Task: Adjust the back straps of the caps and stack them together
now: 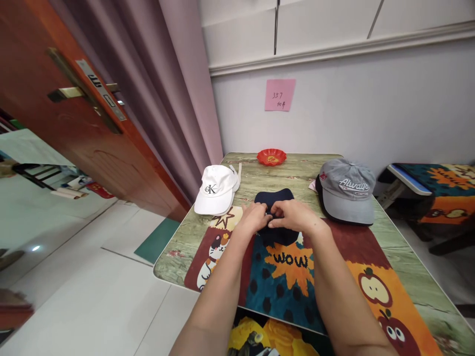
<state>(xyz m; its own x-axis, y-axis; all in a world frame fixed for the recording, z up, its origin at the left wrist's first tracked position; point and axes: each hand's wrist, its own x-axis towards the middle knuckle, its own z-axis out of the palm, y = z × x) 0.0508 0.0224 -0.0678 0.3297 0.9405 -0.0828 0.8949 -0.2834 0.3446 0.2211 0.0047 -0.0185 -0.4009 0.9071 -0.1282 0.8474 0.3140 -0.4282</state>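
Observation:
A dark navy cap [276, 194] lies on the patterned mat in the middle of the table, partly covered by both of my hands. My left hand [255, 217] is closed on its left side with bent fingers. From the right, my right hand [291, 215] reaches over the cap, its thumb and fingers pinched near the middle. Just what the fingertips grip is too small to make out. To the left sits a white cap [215, 190] with black "CK" letters. On the right, a grey cap [347, 190] reading "Always" rests over a black one.
A red scalloped dish [271, 157] stands at the table's back edge by the wall. The colourful mat [282, 291] covers the table's front. A wooden door [122, 143] and purple curtain [178, 84] flank the left side. Another table [445, 188] stands at the right.

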